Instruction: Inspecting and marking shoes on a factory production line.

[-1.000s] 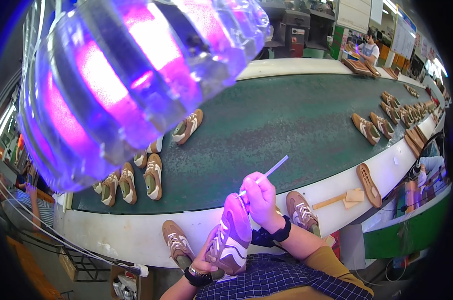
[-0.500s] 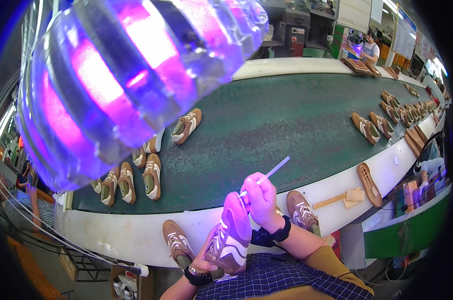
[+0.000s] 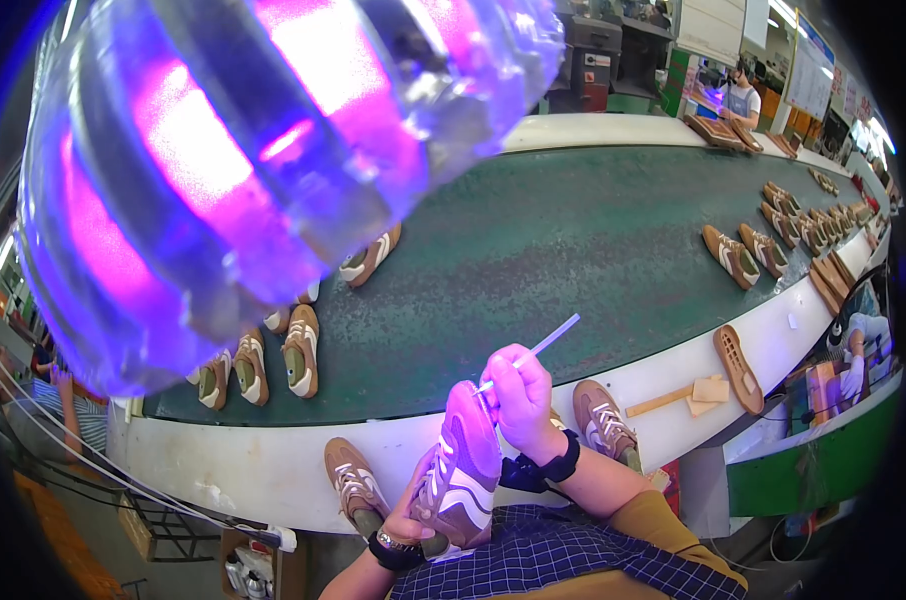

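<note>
The person held a sneaker [image 3: 460,470] upright in front of their chest, just off the near edge of the counter [image 3: 273,470], toe pointing up and tinted pink-purple by the overhead light. The left hand [image 3: 413,515] cupped the sneaker from below, fingers wrapped around its heel and lower side. The right hand [image 3: 521,400] was clenched around a thin white stick [image 3: 543,345], whose near tip met the toe of the sneaker while the far end slanted up and away over the belt. A black band sat on each wrist.

On the white rim of the counter, one brown sneaker [image 3: 353,485] lay just to the left of the held shoe and another brown sneaker [image 3: 603,422] just to the right. Farther right on the rim rested a wooden brush [image 3: 688,395] and a tan sole [image 3: 738,355]. The green conveyor belt [image 3: 533,260] carried a cluster of shoes [image 3: 273,360] at left and a row of shoes [image 3: 763,250] at right. A large glowing purple lamp [image 3: 233,160] filled the upper left of the view.
</note>
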Demonstrator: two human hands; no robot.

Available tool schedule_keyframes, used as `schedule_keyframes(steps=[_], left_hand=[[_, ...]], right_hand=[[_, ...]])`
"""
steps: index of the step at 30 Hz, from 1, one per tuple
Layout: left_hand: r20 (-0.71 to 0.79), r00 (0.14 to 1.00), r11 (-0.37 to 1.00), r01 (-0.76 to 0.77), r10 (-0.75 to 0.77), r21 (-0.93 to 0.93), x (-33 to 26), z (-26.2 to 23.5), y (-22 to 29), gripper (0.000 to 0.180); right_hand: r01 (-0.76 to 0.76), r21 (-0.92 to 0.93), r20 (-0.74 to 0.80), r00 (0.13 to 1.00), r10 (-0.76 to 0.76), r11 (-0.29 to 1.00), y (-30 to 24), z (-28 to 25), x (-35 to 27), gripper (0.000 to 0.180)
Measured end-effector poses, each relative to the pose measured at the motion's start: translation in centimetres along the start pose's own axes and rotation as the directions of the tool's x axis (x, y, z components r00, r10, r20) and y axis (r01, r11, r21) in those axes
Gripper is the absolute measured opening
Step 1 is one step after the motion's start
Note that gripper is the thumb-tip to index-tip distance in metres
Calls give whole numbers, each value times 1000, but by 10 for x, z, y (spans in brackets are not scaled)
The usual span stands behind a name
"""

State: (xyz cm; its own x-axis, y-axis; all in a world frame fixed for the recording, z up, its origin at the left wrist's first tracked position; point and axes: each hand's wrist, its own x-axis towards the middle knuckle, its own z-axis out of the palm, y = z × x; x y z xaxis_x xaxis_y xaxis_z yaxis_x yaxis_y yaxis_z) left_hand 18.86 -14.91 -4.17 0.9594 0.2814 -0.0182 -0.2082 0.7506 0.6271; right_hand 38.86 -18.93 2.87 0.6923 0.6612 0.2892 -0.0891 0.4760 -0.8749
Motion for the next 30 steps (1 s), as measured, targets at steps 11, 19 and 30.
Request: schedule_keyframes(steps=[11,19,30], left_hand=[[-34,999,1000,25,-24,10,0,-2,-1,114],[-95,995,999,37,-37,-6,-4,-10,-7,114],[-72,997,1000,-18,19,3,-2,-16,-14,114]], right_hand=[[16,-36,-12,1000,-16,999,2,-5,-3,19],[0,-20,-8,1000,0,1000,8,-10,-7,18],[9,-25,-25,1000,-10,1000,10,-13,-13,18]])
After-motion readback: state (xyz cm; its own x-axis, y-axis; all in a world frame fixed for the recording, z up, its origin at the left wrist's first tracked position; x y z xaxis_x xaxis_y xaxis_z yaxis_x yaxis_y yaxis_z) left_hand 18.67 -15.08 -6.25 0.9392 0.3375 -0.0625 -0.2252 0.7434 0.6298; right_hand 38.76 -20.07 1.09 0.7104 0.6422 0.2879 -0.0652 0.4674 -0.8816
